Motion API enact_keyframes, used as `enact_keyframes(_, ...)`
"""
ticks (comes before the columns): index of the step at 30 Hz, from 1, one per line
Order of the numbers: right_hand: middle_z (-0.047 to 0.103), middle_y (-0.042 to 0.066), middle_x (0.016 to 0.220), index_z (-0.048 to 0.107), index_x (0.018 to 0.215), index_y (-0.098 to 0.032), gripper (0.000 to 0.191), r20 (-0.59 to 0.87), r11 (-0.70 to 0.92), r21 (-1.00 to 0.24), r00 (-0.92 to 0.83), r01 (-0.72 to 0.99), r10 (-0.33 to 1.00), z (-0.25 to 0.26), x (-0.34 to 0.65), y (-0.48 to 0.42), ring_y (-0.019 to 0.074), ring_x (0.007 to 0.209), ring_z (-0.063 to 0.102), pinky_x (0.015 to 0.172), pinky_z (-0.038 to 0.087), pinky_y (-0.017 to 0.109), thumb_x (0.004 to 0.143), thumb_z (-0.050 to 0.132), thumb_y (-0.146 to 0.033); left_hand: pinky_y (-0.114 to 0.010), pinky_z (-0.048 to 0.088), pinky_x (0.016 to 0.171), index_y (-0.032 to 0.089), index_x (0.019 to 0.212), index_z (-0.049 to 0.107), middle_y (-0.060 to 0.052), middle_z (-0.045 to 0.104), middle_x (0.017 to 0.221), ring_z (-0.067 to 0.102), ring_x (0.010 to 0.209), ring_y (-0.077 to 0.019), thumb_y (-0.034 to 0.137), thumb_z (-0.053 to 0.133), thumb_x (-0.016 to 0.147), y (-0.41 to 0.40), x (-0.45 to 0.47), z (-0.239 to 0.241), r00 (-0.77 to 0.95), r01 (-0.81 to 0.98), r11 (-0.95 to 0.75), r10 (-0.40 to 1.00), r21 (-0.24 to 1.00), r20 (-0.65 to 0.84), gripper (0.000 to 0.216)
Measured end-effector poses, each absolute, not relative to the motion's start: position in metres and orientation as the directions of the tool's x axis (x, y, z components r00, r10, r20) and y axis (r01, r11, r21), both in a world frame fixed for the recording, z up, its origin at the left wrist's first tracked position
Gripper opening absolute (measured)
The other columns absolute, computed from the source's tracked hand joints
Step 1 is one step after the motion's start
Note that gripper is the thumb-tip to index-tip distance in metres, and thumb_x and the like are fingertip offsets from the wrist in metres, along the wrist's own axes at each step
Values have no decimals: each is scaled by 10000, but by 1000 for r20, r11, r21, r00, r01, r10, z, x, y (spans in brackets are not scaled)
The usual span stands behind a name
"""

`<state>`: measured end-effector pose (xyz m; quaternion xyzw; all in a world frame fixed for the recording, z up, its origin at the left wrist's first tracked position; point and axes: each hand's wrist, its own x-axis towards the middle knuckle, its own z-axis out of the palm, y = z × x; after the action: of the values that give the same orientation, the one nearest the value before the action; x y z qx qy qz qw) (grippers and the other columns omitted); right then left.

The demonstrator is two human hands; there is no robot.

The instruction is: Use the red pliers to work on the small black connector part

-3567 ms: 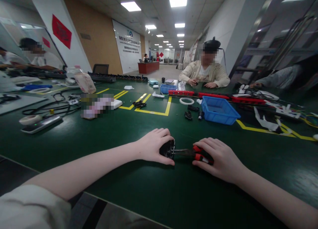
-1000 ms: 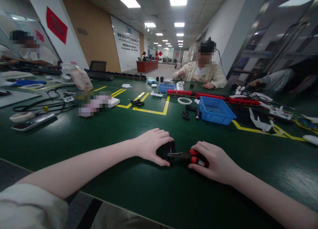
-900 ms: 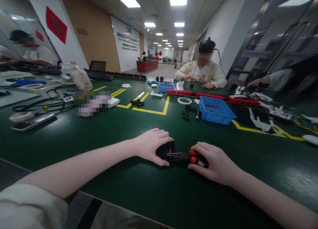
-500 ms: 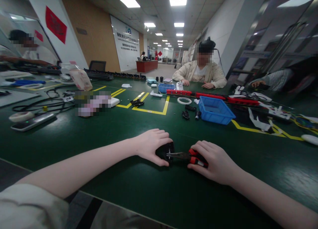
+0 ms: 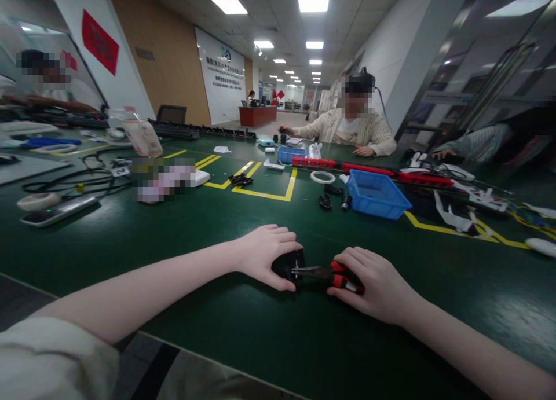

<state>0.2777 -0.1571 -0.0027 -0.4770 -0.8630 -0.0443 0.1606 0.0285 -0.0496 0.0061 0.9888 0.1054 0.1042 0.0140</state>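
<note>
My left hand [image 5: 264,254] is closed over a small black round part [image 5: 288,266] and presses it onto the green table [image 5: 174,238]. My right hand [image 5: 374,285] grips the red handles of a pair of needle-nose pliers [image 5: 326,272]. The pliers' thin metal jaws reach left into the open face of the black part. Both hands rest on the table close to its near edge. What the jaws grip inside the part is hidden.
A blue bin [image 5: 376,193] stands beyond my hands, with small black parts [image 5: 325,201] and a white ring [image 5: 322,176] beside it. Red strips [image 5: 369,168] lie further back. A person [image 5: 347,128] sits across the table. Cables [image 5: 73,183] and a white device [image 5: 56,210] lie left.
My hands, the pliers and the black part have stayed almost still. The person across the table has stretched one arm out to the left.
</note>
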Motion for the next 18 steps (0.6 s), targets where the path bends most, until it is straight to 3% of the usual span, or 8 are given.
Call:
enact_keyframes(6,629,70,872,569,954,-185,330,301,534,-90,-488,841,819,2,276,-157,184,744,572,637,467,323,805,585,-479,-322,379,736,163,1141,534,-50,612,1004,578,874,-215,758,597,642,-56,32,5,932,277,-956,291,95,218,778)
enact_keyframes(13,630,60,848,568,919,-190,309,294,513,-137,-460,847,838,4,275,-156,175,717,571,605,467,313,785,610,-466,-324,380,748,157,1128,529,-39,609,986,591,860,-206,697,603,691,-59,34,2,907,335,-936,352,112,230,698)
enact_keyframes(18,630,58,852,565,908,-191,274,352,521,-103,-459,847,816,3,275,-157,176,719,568,607,465,315,774,631,-421,-319,381,759,164,1110,535,-25,607,965,595,849,-193,659,601,716,-61,35,1,905,326,-929,360,175,224,636)
